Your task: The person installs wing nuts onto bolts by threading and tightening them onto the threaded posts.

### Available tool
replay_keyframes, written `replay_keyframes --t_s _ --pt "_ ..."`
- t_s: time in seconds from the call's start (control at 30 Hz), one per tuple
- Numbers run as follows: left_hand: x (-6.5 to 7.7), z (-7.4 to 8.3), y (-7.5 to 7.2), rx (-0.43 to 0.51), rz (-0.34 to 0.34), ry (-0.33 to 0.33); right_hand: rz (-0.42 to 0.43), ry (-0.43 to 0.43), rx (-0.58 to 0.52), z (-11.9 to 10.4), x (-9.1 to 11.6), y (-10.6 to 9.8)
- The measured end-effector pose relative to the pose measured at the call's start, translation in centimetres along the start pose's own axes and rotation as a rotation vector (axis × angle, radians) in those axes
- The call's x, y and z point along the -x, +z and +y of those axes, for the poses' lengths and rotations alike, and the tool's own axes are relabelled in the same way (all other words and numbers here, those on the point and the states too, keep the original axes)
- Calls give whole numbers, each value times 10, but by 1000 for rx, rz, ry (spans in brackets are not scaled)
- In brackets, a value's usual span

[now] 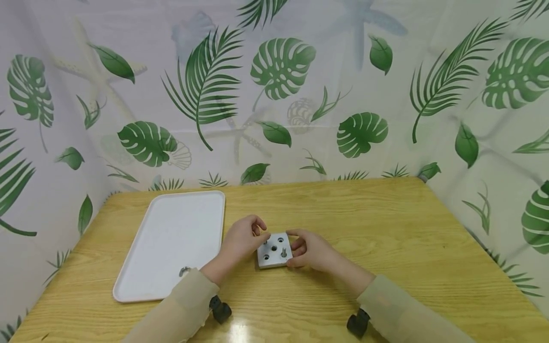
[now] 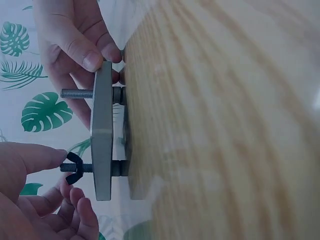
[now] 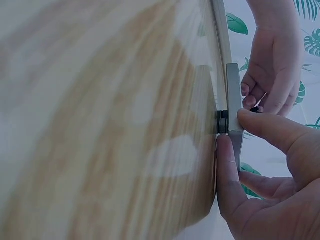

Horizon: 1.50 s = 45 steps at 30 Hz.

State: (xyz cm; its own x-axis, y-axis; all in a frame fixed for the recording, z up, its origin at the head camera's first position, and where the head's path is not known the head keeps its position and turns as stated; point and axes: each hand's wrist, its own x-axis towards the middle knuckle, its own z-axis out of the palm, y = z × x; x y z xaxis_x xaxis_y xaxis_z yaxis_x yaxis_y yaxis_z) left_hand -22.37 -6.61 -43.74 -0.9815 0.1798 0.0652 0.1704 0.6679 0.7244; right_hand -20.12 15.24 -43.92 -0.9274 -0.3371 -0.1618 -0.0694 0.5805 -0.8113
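Note:
A square metal plate [image 1: 274,259] with several holes lies in front of me on the wooden table, raised a little by the bolt heads under it. Two bolts stick up through it; one bare threaded bolt [image 2: 77,93] shows in the left wrist view. On the other bolt sits a dark wing nut [image 2: 75,168]. My left hand [image 1: 241,239] pinches this wing nut between thumb and finger at its wings. With thumb and fingers, my right hand [image 1: 316,251] grips the plate's right edge, one finger reaching underneath beside a bolt head [image 3: 222,122].
A white tray [image 1: 182,228] lies left of the plate, partly behind my left forearm. On its near right corner rests a small shiny curved metal piece [image 1: 184,271]. A leaf-patterned cloth [image 1: 321,143] stands behind the table [image 1: 364,214].

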Motion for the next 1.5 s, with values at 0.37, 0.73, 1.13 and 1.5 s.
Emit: replay_keyframes --t_s 0.37,0.73,1.13,1.5 --pt "0 2 -3 149 -45 -6 10 16 12 -4 0 0" --pt "-1 0 -1 200 -43 -37 2 4 4 -5 2 0" --pt "-3 -2 -6 284 -62 -29 0 -5 -26 -2 1 -1" --pt "-4 -2 -2 316 -73 -1 -16 -18 -38 1 1 -3"
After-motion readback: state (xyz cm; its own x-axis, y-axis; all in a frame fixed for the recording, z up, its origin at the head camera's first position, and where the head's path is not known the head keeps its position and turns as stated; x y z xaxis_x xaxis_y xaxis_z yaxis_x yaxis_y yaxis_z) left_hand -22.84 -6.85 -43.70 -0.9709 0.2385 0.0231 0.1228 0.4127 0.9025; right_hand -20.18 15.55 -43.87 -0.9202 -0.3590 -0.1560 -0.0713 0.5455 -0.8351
